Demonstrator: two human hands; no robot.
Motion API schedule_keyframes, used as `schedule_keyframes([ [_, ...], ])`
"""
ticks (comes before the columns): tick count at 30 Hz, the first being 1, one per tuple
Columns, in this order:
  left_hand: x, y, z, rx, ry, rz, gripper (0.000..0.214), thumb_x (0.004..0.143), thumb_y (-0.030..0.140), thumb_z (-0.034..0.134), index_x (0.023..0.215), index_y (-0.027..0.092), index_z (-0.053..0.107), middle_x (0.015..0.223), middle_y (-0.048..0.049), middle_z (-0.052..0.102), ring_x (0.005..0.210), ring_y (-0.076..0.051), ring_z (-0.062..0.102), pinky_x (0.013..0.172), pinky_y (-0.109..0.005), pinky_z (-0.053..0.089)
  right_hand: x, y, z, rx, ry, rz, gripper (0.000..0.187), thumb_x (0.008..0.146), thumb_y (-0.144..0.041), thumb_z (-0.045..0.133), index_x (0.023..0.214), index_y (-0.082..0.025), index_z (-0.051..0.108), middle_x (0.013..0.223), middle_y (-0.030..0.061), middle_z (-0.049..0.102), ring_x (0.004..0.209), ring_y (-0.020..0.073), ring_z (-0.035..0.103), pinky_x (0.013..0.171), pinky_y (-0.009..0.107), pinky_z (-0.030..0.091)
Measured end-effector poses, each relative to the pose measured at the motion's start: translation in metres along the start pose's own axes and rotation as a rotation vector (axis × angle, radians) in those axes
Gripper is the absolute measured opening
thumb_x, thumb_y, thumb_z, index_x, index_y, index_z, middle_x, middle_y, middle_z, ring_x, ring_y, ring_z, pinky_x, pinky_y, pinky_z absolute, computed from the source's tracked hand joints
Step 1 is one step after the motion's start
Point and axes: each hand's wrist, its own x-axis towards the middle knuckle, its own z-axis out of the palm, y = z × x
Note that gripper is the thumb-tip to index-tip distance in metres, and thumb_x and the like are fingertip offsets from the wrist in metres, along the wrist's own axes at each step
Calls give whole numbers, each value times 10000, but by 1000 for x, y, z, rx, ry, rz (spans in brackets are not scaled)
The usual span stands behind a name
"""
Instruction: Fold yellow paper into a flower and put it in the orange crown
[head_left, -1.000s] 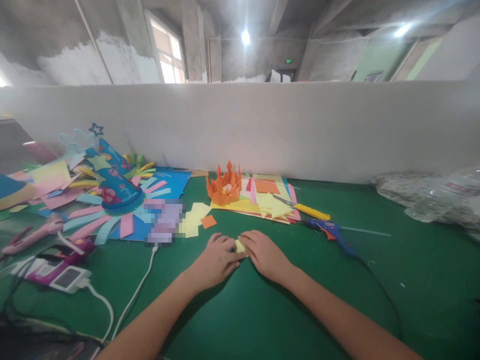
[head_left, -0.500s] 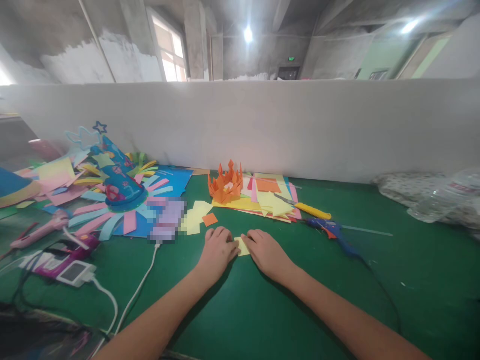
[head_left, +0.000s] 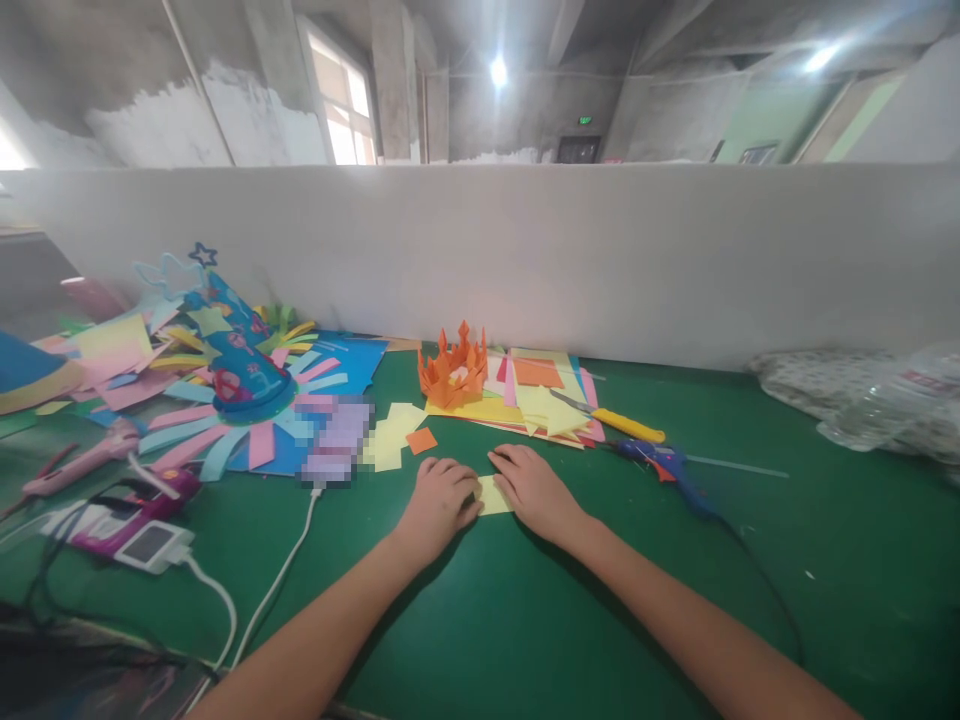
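A small piece of pale yellow paper (head_left: 495,494) lies on the green table between my two hands. My left hand (head_left: 442,505) has its fingers curled over the paper's left edge, pressing it down. At the right edge, my right hand (head_left: 534,490) rests with fingers stretched out and somewhat apart, the thumb side touching the paper. An orange paper square (head_left: 421,440) lies just beyond my left hand. Farther back stands an orange folded-paper crown (head_left: 453,372). The undersides of my fingers are hidden.
Coloured paper sheets (head_left: 555,412), a yellow utility knife (head_left: 628,424) and a blue glue gun (head_left: 667,465) lie back right. Decorated blue cone hats (head_left: 251,365) stand left, near a white power strip (head_left: 154,545) with cables. A plastic bottle (head_left: 874,410) lies far right.
My right hand has shifted slightly right, its fingers more spread, and more of the yellow paper shows. My left hand stays at the paper's left edge.
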Motion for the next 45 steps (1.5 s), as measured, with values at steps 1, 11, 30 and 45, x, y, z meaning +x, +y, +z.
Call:
schedule_keyframes([
  [1, 0, 0, 0, -12, 8, 1, 92, 806, 250, 589, 882, 206, 615, 958, -12, 656, 943, -188, 519, 858, -374, 303, 2, 0, 2, 12, -1, -2, 300, 901, -182, 421, 1156, -103, 558, 1101, 133, 557, 1019, 230, 484, 897, 382, 406],
  [11, -1, 11, 5, -295, 111, -86, 98, 759, 103, 518, 764, 175, 585, 901, -51, 555, 872, -177, 544, 794, -331, 409, 9, 3, 2, 118, -66, -46, 344, 926, -285, 385, 1193, -200, 584, 1134, 109, 558, 1065, 232, 483, 903, 399, 412],
  [30, -9, 1, -152, -1330, 1158, -308, 188, 621, 48, 689, 722, 205, 662, 797, 33, 668, 812, -119, 615, 761, -254, 518, -3, -123, -5, 829, -312, -699, 267, 912, -342, 431, 985, -238, 666, 1199, -4, 616, 1129, 112, 534, 965, 224, 372],
  [45, -77, 54, -85, -1289, 727, -848, 462, 630, 306, 759, 1037, 247, 548, 853, 0, 643, 667, -144, 641, 578, -223, 552, 6, -142, -14, 1941, -515, 215, 464, 798, -449, 587, 1187, -203, 526, 984, 46, 613, 745, 117, 613, 666, 270, 513],
])
